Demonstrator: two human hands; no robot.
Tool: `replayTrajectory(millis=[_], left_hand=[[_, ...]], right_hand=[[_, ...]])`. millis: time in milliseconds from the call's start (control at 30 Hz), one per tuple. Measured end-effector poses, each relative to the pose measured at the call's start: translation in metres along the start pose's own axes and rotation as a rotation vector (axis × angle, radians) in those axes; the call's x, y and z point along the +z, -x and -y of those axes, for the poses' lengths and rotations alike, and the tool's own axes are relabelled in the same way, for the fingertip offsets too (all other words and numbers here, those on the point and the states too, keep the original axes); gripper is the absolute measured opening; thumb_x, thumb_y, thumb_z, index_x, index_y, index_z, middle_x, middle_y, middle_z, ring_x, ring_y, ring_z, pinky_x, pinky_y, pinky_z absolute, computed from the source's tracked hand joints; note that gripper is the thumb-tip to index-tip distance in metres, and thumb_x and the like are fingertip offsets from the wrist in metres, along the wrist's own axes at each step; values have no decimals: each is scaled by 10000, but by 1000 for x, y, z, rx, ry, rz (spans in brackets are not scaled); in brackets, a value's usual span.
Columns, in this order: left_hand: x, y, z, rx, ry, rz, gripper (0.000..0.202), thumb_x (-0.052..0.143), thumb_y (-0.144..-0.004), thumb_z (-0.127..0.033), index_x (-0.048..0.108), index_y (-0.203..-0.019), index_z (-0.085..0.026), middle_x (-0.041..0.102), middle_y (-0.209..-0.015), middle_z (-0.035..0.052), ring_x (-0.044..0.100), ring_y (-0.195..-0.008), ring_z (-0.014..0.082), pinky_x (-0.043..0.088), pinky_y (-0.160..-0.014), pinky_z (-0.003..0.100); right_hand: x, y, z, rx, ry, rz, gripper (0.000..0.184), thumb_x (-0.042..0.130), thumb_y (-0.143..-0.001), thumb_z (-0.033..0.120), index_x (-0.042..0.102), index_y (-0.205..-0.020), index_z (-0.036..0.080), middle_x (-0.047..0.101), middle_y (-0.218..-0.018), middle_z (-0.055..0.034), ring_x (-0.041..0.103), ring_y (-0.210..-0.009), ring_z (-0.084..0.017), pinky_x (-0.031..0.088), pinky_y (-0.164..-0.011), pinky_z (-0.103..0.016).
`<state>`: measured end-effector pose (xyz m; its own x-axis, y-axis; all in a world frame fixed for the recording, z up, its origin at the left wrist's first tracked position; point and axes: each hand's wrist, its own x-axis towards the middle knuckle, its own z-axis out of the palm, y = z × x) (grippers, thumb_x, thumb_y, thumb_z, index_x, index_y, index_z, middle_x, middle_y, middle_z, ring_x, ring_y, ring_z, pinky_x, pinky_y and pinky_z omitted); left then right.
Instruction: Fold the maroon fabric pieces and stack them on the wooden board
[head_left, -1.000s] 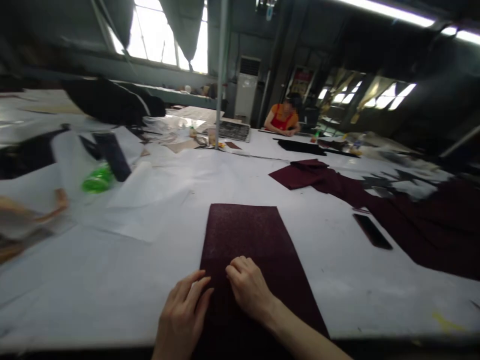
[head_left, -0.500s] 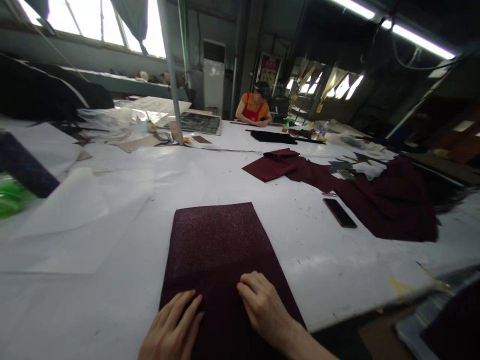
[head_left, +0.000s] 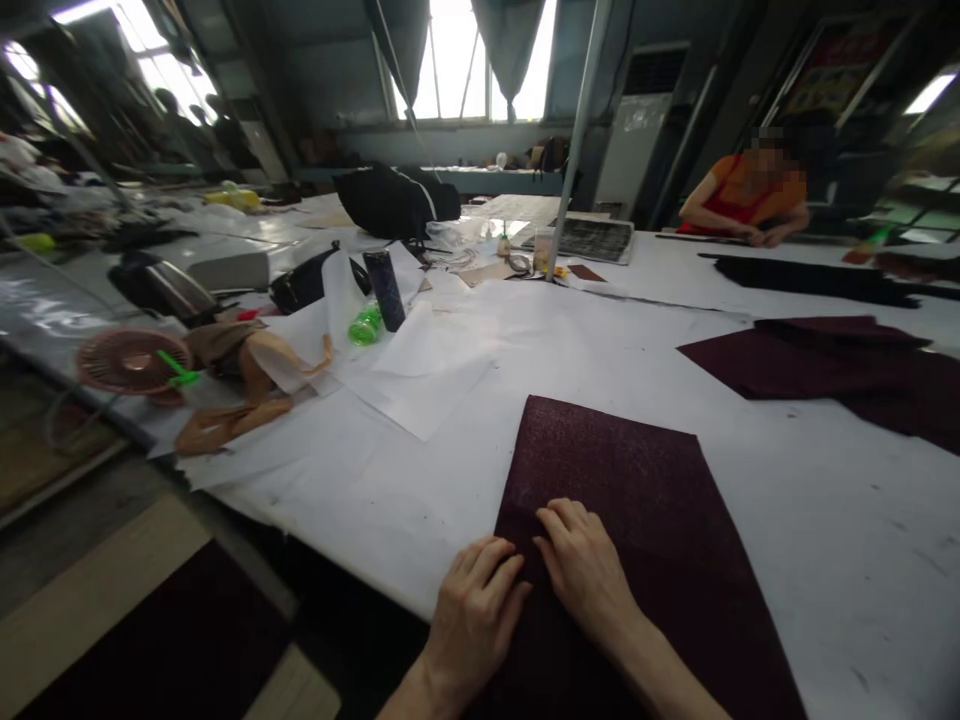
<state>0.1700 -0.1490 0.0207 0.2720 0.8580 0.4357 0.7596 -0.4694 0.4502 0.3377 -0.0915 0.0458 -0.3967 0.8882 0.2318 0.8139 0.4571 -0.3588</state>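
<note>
A dark maroon fabric piece [head_left: 645, 490] lies flat on the white table [head_left: 420, 480] in front of me. My left hand [head_left: 472, 615] rests on its near left edge with fingers stretched out and close together. My right hand [head_left: 589, 570] lies on the fabric right beside it, fingers curled down onto the cloth. Nothing shows lifted in either hand.
More maroon fabric [head_left: 832, 365] lies at the right. White paper sheets [head_left: 420, 370], a green bottle [head_left: 366, 325], a dark cylinder [head_left: 385, 290] and a small fan [head_left: 124, 362] sit at the left. A metal pole [head_left: 574, 140] stands mid-table. A person in orange [head_left: 746, 195] sits across.
The view has swung to the left, so the fan and the table's left edge now show. Both hands stay on the near end of the maroon piece.
</note>
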Motion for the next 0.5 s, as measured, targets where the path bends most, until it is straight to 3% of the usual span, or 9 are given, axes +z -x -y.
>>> replayTrajectory(millis=[200, 333, 400, 500], left_hand=[[3, 8, 4, -176, 134, -65, 428, 591, -842, -202, 473, -1253, -199, 531, -1266, 101, 497, -1200, 232, 463, -1016, 422], [9, 8, 8, -295, 241, -97, 727, 672, -761, -167, 317, -1391, -231, 439, -1383, 92, 395, -1307, 242, 394, -1083, 453], [9, 6, 9, -322, 301, -101, 818, 691, -731, -148, 268, -1424, -247, 422, -1409, 85, 369, -1329, 245, 365, -1100, 465], [-4, 5, 7, -320, 449, -90, 875, 750, -690, -213, 281, -1428, -250, 410, -1434, 84, 354, -1341, 264, 318, -1121, 477]], right_hand=[[-6, -16, 4, 47, 6, 101, 114, 570, -789, 88, 546, -785, 199, 585, -848, -30, 499, -850, -213, 321, -759, -346], [-6, -18, 8, 45, -49, 129, 155, 562, -777, 79, 561, -871, 203, 612, -837, -16, 503, -849, -199, 308, -781, -333], [-8, -18, 12, 8, -45, 187, 196, 554, -777, 85, 583, -926, 209, 621, -854, -17, 506, -867, -200, 314, -788, -330], [-22, -14, 22, -104, -15, 307, 154, 494, -815, 97, 600, -785, 205, 612, -845, -25, 511, -879, -192, 336, -779, -312]])
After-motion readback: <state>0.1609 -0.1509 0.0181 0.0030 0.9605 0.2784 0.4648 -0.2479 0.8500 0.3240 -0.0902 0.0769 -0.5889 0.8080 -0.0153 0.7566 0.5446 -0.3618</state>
